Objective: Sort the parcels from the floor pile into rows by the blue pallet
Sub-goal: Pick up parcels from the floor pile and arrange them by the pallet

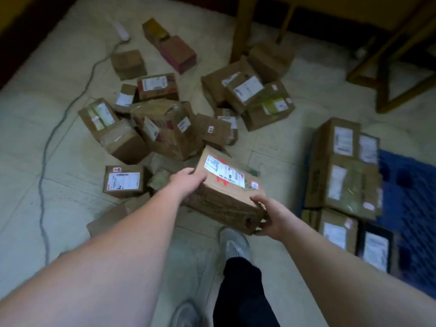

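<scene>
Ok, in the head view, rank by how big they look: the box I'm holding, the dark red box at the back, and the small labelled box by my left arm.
1. Held box, nearest the camera
2. Dark red box
3. Small labelled box
The last two look close.

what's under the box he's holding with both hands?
Below the held box, gripped by the left hand and right hand, flattened cardboard and a greenish parcel show on the floor. Anything directly beneath is covered.
</scene>
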